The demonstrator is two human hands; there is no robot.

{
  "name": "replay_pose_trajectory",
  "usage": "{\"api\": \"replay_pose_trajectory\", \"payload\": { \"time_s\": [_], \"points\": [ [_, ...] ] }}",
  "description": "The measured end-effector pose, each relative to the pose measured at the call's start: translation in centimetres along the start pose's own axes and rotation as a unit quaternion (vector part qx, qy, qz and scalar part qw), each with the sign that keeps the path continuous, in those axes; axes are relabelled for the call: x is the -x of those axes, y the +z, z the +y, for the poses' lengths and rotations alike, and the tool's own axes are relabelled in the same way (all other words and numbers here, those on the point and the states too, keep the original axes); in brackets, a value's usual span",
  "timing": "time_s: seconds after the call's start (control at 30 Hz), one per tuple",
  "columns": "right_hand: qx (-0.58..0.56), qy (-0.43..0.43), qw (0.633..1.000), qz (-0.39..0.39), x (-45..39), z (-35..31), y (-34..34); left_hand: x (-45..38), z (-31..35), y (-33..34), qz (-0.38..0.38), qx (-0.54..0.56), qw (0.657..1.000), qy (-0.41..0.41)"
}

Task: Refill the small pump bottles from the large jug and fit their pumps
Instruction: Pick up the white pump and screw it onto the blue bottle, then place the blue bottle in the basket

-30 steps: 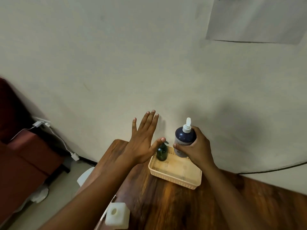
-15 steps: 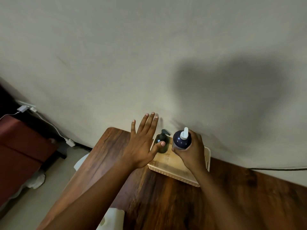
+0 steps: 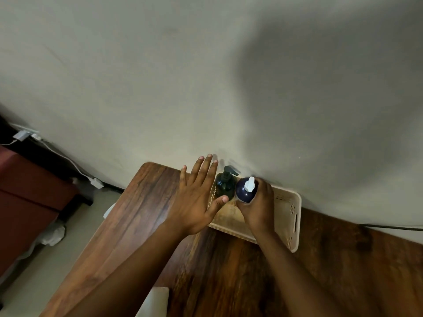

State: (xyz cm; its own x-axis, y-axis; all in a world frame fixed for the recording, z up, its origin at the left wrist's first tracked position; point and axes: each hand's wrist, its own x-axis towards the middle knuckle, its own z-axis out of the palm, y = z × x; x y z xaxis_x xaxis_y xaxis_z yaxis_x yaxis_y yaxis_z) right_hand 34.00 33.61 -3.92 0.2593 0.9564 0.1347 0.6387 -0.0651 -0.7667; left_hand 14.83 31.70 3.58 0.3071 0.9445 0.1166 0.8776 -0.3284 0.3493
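While the right hand [image 3: 257,208] grips the dark blue round plastic bottle with the white pump [image 3: 246,189], that bottle now sits low inside the cream perforated plastic basket [image 3: 289,216], where a second ago it was held higher above the basket's floor. It stands just beside the small dark green pump bottle with a black pump [image 3: 225,184], the two nearly touching; whether the blue bottle's base already rests on the basket floor is hard to tell, since the hand covers it. The left hand [image 3: 196,197] has stayed open, fingers straight and spread, its thumb tip against the green bottle's front as if steadying it. Both bottles carry pumps, so this looks like the putting-away stage rather than filling.

Around them: the basket sits on a dark wooden table [image 3: 142,216] pushed against a pale wall [image 3: 160,88]. At the lower edge of the view a white plastic container [image 3: 154,302], probably the large jug, is only partly visible. A white cable with a plug [image 3: 96,182] trails down the wall to the left. The green bottle's closeness leaves little room, so releasing the blue one could knock it.
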Motion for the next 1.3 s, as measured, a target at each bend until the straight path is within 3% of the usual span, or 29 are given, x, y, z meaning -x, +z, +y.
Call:
{"api": "replay_pose_trajectory", "payload": {
  "time_s": [0.2,0.63,0.83,1.0,1.3],
  "points": [
    [0.006,0.009,1.000,0.024,0.6,-0.3,0.7,0.3,-0.5,0.7,-0.016,0.000,1.000,-0.017],
    [0.029,0.047,0.997,-0.054,2.5,-3.0,-4.9,3.8,2.0,-4.3,-0.002,-0.002,0.999,-0.033],
    [0.017,-0.020,0.998,-0.064,6.7,-7.3,-9.4,9.2,5.1,-10.5,-0.011,-0.052,0.996,-0.077],
    [-0.004,-0.079,0.989,-0.122,11.6,-11.3,-11.7,15.5,7.4,-14.9,-0.021,-0.092,0.990,-0.100],
    [0.025,-0.128,0.965,-0.229,20.2,-16.4,-11.9,26.9,6.0,-15.4,-0.001,-0.092,0.987,-0.133]
  ]
}}
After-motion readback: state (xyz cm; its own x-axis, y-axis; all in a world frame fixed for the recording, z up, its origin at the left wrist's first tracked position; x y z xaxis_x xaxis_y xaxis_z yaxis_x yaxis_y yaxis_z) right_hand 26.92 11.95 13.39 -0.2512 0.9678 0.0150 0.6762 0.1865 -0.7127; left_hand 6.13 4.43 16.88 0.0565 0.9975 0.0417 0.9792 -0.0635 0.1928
